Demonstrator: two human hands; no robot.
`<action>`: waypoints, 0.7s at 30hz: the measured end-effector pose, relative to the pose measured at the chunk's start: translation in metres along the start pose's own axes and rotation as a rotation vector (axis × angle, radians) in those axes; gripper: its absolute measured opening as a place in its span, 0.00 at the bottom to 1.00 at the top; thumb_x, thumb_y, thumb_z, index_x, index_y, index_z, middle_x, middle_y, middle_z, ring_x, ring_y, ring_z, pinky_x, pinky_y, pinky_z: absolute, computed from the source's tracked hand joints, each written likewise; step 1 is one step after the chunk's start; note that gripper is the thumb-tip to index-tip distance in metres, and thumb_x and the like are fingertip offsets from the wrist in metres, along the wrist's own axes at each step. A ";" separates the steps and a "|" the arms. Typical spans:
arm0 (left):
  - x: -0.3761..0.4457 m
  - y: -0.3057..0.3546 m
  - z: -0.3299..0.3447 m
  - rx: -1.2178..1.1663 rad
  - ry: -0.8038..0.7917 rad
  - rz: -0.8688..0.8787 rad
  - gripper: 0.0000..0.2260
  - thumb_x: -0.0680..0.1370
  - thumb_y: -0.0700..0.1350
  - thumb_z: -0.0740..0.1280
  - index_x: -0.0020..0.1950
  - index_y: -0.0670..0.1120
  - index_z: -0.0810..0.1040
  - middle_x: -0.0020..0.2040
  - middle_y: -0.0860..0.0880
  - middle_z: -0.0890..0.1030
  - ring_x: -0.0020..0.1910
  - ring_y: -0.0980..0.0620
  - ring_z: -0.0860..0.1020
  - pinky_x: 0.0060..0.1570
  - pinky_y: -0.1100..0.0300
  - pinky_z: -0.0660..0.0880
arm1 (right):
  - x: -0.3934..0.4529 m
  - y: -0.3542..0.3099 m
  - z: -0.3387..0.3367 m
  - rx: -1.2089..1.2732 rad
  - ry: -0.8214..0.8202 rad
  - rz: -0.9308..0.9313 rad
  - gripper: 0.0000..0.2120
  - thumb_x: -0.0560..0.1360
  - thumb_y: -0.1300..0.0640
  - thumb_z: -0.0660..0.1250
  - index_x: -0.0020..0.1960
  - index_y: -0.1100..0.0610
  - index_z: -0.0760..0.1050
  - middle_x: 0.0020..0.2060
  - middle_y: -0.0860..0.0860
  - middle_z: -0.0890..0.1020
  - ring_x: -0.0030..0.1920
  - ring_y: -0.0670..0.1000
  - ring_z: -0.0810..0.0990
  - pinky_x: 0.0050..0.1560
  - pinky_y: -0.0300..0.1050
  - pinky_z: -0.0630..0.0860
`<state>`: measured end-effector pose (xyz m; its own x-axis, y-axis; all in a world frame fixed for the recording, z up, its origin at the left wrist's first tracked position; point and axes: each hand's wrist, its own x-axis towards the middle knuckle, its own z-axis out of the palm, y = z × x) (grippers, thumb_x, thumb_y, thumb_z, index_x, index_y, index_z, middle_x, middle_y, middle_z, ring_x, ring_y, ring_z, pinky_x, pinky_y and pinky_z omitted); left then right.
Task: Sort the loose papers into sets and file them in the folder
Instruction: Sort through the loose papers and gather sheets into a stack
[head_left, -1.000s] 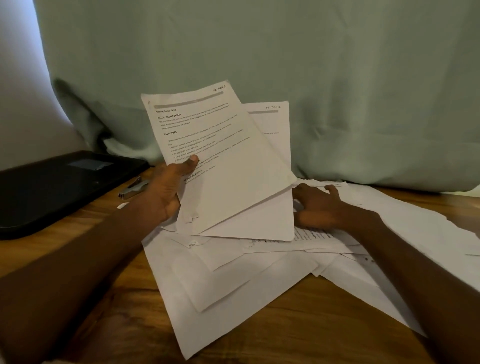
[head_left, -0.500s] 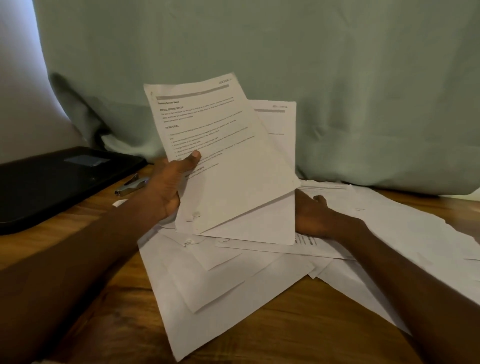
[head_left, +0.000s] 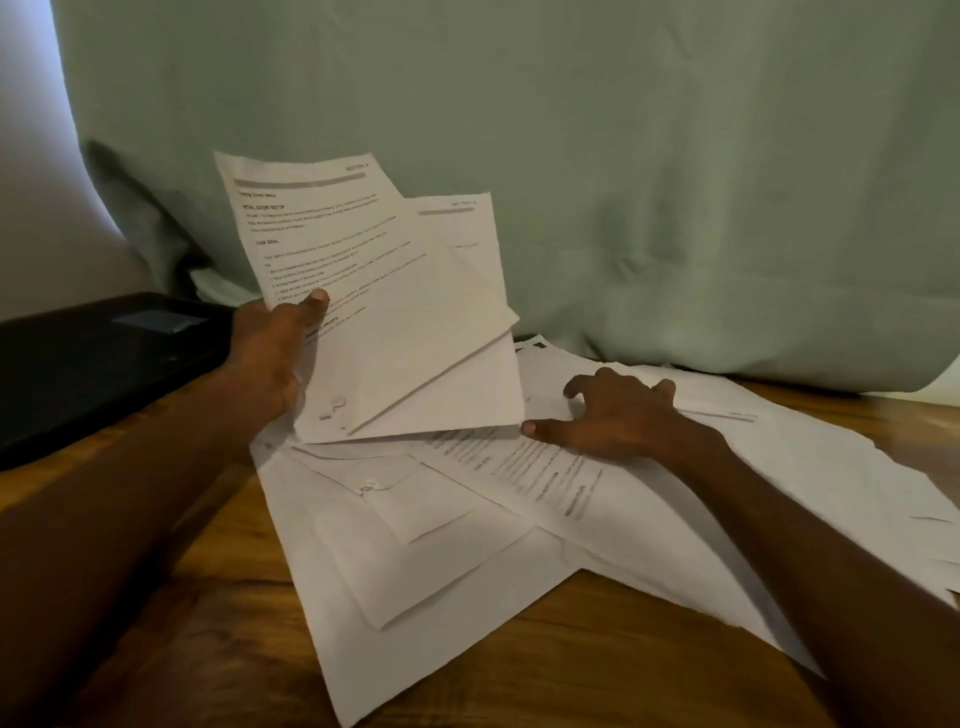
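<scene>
Held sheets (head_left: 374, 312): two or so printed pages, fanned and raised above the pile, are being pinched by the left hand (head_left: 270, 353), thumb on the printed face, the other fingers hidden behind. Loose papers (head_left: 467, 545) are lying spread over the tabletop (head_left: 571, 670) beneath and beside both hands. The right hand (head_left: 618, 415) is resting on a printed page just under its fingers (head_left: 576, 387), which are spread and lightly bent, gripping nothing. Advisable: check the section heading, slide one sheet free, and square edges before adding (fanned pages slip). The black folder (head_left: 88, 364) is lying beyond the left-hand fingers.
</scene>
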<state>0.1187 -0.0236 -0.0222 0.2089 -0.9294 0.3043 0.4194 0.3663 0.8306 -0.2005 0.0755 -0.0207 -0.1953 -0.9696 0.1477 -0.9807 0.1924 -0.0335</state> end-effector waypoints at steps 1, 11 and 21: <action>0.000 -0.001 0.000 0.003 0.017 -0.006 0.10 0.79 0.37 0.71 0.59 0.47 0.80 0.54 0.53 0.85 0.48 0.57 0.85 0.45 0.64 0.81 | 0.001 0.005 0.000 0.112 0.032 0.035 0.37 0.67 0.23 0.67 0.65 0.47 0.74 0.62 0.46 0.76 0.66 0.53 0.73 0.69 0.62 0.62; 0.000 -0.005 -0.002 0.010 0.029 -0.014 0.14 0.79 0.38 0.72 0.65 0.44 0.79 0.55 0.52 0.84 0.50 0.56 0.84 0.45 0.63 0.81 | 0.008 0.040 -0.014 1.227 0.472 0.193 0.04 0.74 0.62 0.76 0.47 0.57 0.83 0.44 0.53 0.87 0.47 0.54 0.85 0.49 0.45 0.81; -0.001 -0.005 0.002 0.038 -0.012 -0.003 0.16 0.79 0.40 0.72 0.66 0.45 0.79 0.56 0.53 0.83 0.53 0.55 0.82 0.52 0.60 0.79 | 0.002 0.034 -0.018 1.359 0.451 0.213 0.03 0.76 0.62 0.74 0.48 0.56 0.82 0.45 0.51 0.86 0.44 0.47 0.83 0.41 0.36 0.75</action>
<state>0.1145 -0.0246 -0.0261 0.1971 -0.9309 0.3076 0.3856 0.3621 0.8487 -0.2348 0.0825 -0.0039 -0.5705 -0.7628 0.3044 -0.2212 -0.2142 -0.9514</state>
